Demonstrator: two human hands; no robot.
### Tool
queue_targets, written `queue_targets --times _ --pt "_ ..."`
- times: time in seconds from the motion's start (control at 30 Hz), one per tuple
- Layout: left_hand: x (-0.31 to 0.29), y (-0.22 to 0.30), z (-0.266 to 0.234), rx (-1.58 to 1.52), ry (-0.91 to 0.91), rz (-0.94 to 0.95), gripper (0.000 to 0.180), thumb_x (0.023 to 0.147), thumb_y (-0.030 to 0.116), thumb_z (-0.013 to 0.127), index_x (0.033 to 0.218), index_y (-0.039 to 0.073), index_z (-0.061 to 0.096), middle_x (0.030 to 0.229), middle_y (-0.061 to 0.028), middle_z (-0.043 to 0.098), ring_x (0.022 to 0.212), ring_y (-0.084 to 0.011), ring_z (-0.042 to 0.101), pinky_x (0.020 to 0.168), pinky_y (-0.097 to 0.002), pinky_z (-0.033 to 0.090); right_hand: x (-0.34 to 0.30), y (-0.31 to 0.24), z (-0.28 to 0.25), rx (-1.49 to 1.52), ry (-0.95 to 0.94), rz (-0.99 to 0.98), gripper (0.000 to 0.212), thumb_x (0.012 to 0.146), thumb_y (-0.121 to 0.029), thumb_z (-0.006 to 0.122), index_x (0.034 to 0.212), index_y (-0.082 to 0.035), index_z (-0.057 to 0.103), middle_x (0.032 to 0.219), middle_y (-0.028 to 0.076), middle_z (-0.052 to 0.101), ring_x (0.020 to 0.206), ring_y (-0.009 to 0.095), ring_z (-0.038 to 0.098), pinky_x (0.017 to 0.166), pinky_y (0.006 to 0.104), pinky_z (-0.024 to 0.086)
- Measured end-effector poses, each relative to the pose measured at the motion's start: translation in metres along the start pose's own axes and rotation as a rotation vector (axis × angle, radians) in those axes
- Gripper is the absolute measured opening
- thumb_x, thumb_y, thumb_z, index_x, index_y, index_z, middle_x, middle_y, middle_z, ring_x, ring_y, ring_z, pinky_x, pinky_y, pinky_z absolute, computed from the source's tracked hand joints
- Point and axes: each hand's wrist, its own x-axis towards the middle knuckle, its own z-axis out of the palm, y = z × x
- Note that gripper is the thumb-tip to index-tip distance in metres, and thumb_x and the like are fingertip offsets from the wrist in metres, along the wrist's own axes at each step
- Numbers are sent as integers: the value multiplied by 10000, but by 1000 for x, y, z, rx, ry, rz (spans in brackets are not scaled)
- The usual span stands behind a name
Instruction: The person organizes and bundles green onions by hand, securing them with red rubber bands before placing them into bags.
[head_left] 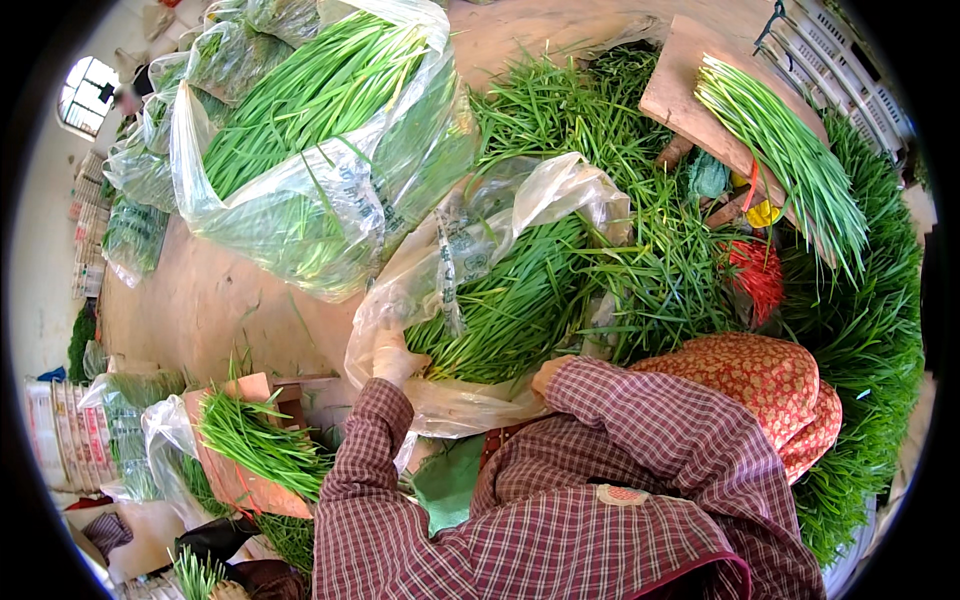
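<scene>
A clear plastic bag [405,300] lies open in front of me with long green garlic chives [515,300] inside. At its near left side my left hand [397,360] is closed on the bag's edge, partly veiled by the film. My right hand [550,375] grips the near rim further right; its fingertips are partly hidden by the plastic and the sleeve. Loose chives [660,290] are heaped against the bag's right side. Beyond it, to the left, stands a larger clear bag [300,230] full of chives.
A board [685,85] at the far right bears a chive bundle [780,150]. Below it hang red ties [757,275]. Another board [265,480] with chives is at the near left. Filled bags [140,225] line the far left; white crates [840,70] stand at the far right.
</scene>
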Motion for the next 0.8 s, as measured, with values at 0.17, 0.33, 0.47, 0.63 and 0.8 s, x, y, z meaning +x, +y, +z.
queue_targets --times 0.17,0.33,0.47,0.63,0.8 --pt "-4 -21 40 30 144 -26 969 517 156 813 1329 -45 324 1332 -255 380 1168 -365 437 986 -358 379 -10 -12 -14 -23 9 15 179 840 -118 611 1006 -61 645 880 109 654 761 244 608 591 397 516" --pt "11 -35 32 -528 -272 -227 873 549 19 781 1320 -5 373 1199 -174 523 1087 -276 516 881 -326 462 16 7 7 -13 -86 41 208 827 -123 627 1024 -59 641 903 128 650 771 247 609 597 404 512" --pt "6 -21 15 -583 -175 -240 811 544 -32 759 1285 10 432 1143 -135 561 1036 -254 542 855 -307 466 10 1 -2 -40 -84 35 222 827 -116 620 1041 -58 636 895 128 647 772 256 609 598 409 508" --pt "30 -56 14 -408 -24 -113 757 548 -7 754 1256 22 486 1120 -116 579 995 -236 552 869 -285 441 38 14 21 10 -77 16 227 828 -109 609 1048 -57 635 887 126 647 766 262 613 585 416 502" --pt "66 -63 -36 -639 -246 -155 513 588 73 740 1091 92 640 840 -105 668 813 -249 614 736 -320 486 28 12 13 -20 -69 48 236 838 -151 614 1057 -65 638 909 120 657 793 270 626 591 420 516"
